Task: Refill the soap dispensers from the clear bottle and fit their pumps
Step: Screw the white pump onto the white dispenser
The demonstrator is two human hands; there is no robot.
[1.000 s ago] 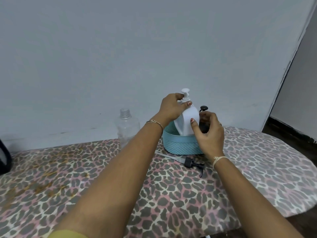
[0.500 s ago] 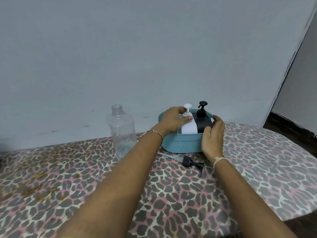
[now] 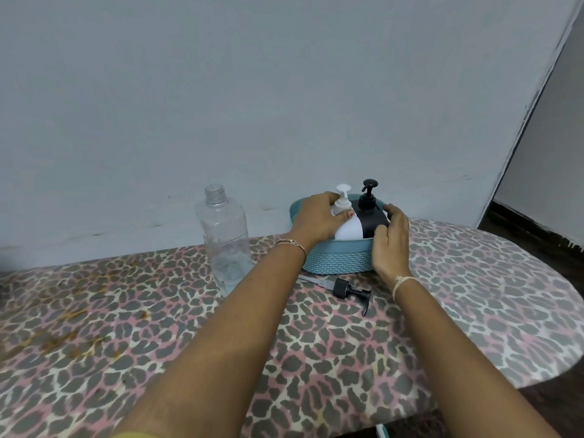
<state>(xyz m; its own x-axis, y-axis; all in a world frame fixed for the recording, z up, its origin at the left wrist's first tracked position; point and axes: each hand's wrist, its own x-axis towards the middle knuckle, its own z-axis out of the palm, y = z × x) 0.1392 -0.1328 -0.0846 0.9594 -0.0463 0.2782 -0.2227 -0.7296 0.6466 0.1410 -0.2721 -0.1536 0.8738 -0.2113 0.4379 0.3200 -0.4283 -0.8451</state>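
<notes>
**Dispensers seated in the basket, pumps on both**

Both hands are on the pair. The left hand has its fingers curled round the shoulder of the white dispenser, thumb across its front just under the white pump. The right hand wraps its fingers over the far shoulder of the black dispenser, heel of the palm against the near wall of the teal basket. The two dispensers stand upright and touching between the two sets of fingers, inside the basket, and the black one also wears its pump.

Out to the left of the left fingers, well apart from them, the clear bottle stands uncapped on the leopard-print bench, with only a little liquid at the bottom. A loose black pump lies on its side on the bench, below the right fingers and just in front of the basket.

Judged from this, refilling and fitting look done, and the step in hand is settling the pair in place. Next would be to let go without tipping either one, then deal with the loose pump (likely the clear bottle's own, though that is a guess).
</notes>
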